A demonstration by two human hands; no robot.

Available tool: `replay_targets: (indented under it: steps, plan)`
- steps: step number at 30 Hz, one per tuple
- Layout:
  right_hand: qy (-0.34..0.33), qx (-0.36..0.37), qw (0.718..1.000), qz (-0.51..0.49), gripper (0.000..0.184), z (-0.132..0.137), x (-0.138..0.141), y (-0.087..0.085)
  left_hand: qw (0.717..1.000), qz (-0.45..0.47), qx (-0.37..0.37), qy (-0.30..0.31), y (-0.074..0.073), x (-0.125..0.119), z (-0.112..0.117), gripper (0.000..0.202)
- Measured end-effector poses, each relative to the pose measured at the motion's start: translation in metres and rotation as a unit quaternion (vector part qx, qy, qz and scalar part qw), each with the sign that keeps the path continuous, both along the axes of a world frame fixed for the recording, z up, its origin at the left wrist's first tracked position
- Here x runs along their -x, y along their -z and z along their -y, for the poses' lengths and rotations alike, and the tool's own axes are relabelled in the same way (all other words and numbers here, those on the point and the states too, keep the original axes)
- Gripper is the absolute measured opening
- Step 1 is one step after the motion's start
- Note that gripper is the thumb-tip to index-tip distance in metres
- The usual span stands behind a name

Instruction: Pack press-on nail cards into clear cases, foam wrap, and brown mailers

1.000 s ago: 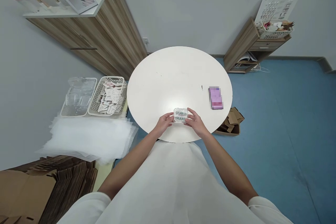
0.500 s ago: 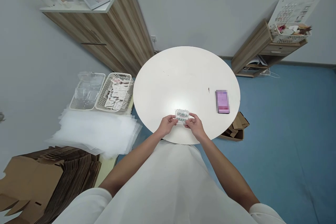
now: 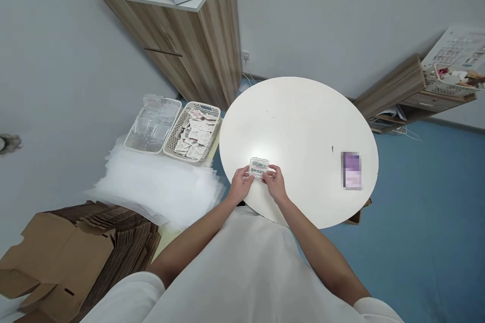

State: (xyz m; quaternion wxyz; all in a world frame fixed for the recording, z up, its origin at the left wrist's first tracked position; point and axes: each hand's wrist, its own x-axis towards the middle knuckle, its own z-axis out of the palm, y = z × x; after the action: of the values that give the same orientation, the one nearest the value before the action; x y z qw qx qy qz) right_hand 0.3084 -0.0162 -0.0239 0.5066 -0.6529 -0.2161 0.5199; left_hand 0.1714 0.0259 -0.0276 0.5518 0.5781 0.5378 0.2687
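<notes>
A clear plastic case (image 3: 259, 167) is being held at the near side of the round white desk (image 3: 303, 121), its sides being gripped by the fingers of the left hand (image 3: 240, 184) and right hand (image 3: 275, 183). Print on the paper slips (image 3: 196, 133) is being blurred beyond reading.

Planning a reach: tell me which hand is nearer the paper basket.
Left. The left hand is to the right of the paper basket; the right hand is farther right, across the clear case.

free tabletop (image 3: 299, 116) stretched beyond the clear case (image 3: 259, 166), purple item (image 3: 352, 170) obstructed the right, baskets (image 3: 176, 138) flanked its left edge
</notes>
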Motion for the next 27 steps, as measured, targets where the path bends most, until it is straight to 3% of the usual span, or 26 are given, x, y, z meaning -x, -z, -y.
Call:
replay_targets:
  steps: [8, 15, 20, 27]
  plan:
    - [-0.042, 0.051, 0.991, 0.116, 0.056, -0.073, 0.05, 0.027, 0.999, -0.032, 0.011, -0.032, 0.026, 0.041, -0.069, 0.05]
    - [-0.065, 0.073, 0.987, 0.129, 0.064, -0.122, 0.06, 0.043, 0.996, -0.082, 0.04, -0.006, 0.043, 0.046, -0.121, 0.054]
    - [-0.073, 0.091, 0.984, 0.132, 0.068, -0.143, 0.062, 0.042, 0.997, -0.065, 0.047, 0.002, 0.055, 0.044, -0.14, 0.057]
    - [-0.068, 0.087, 0.983, 0.149, 0.067, -0.15, 0.061, 0.051, 0.997, -0.05, 0.061, 0.001, 0.061, 0.046, -0.145, 0.061]
